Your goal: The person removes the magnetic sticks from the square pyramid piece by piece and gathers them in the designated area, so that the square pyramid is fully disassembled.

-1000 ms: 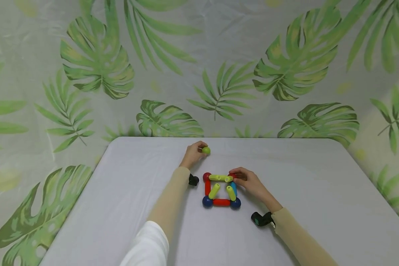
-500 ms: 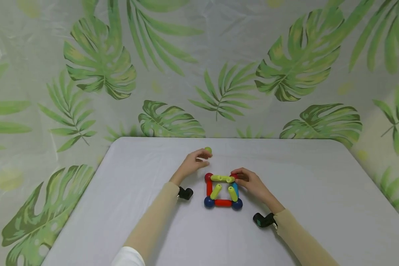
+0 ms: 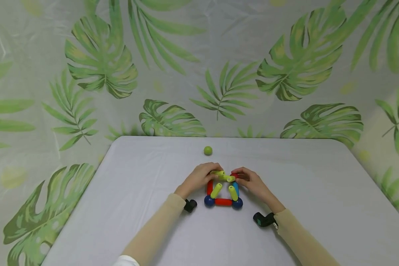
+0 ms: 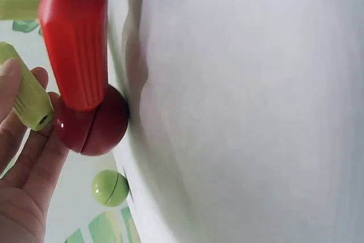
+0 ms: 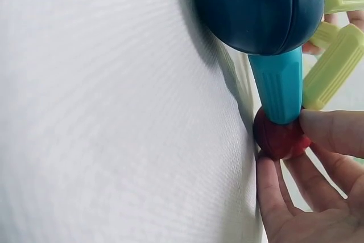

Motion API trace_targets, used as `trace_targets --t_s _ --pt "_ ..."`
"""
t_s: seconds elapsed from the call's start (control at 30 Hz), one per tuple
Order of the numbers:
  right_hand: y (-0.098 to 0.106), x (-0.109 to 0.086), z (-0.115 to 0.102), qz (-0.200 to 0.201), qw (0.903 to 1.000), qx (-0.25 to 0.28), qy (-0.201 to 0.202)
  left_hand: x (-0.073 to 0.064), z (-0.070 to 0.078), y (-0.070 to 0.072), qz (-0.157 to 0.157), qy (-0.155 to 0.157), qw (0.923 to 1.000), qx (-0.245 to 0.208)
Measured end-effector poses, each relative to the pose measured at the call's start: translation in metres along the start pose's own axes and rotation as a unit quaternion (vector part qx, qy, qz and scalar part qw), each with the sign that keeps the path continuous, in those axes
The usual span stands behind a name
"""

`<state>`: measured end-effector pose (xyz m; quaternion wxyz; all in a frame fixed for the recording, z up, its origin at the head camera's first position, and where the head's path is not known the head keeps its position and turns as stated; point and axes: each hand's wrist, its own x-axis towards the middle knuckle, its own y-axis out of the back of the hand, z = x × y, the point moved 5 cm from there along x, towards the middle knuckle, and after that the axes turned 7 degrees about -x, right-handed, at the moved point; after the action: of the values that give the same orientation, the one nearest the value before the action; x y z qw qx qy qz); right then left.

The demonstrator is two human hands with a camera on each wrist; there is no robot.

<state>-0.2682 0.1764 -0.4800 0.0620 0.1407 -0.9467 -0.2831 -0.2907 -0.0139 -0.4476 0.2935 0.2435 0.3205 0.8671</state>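
A square frame of toy rods and balls lies on the table. Its near side is a red rod (image 3: pixel 223 202) between two dark blue balls (image 3: pixel 209 201). A light blue rod (image 3: pixel 235 187) forms the right side. At the far left corner, my left hand (image 3: pixel 198 178) pinches a yellow-green rod (image 4: pixel 31 98), which slants up by the red ball (image 4: pixel 91 126) there. My right hand (image 3: pixel 253 183) holds the far right red ball (image 5: pixel 278 136) between thumb and fingers. Other yellow-green rods (image 3: pixel 233 193) lean up from the corners.
A loose light green ball (image 3: pixel 207 150) sits near the table's far edge, beyond the frame. The white-covered table (image 3: pixel 286 166) ends at a leaf-patterned backdrop (image 3: pixel 219 55). A black wrist camera (image 3: pixel 263 220) sits at each wrist.
My left hand has let go of the light green ball at the back and come nearer, to the far left yellow-green rod. The right hand has stayed on its red ball.
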Motion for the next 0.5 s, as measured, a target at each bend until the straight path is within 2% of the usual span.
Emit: trace_targets --t_s 0.07,0.13,0.23,0.3,0.4,0.5 --pt "0.0 0.0 0.0 0.002 1.0 -0.003 -0.002 0.0 -0.003 0.005 0.02 0.007 0.9997 -0.013" --pt "0.0 -0.001 0.0 0.003 0.9999 -0.006 -0.008 -0.001 -0.011 0.016 0.054 0.02 0.9976 -0.039" --pt "0.001 -0.002 -0.004 0.001 0.9999 -0.008 -0.014 -0.003 -0.031 0.039 0.116 0.052 0.9907 -0.049" --pt "0.003 -0.005 -0.011 -0.003 0.9999 -0.006 -0.012 -0.004 -0.05 0.055 0.146 0.093 0.9839 -0.042" --pt "0.005 -0.009 -0.026 -0.007 0.9999 0.0 -0.007 -0.007 -0.077 0.075 0.16 0.155 0.9745 -0.025" --pt "0.006 -0.013 -0.037 -0.013 0.9999 0.006 -0.001 -0.009 -0.098 0.087 0.144 0.201 0.9688 -0.01"
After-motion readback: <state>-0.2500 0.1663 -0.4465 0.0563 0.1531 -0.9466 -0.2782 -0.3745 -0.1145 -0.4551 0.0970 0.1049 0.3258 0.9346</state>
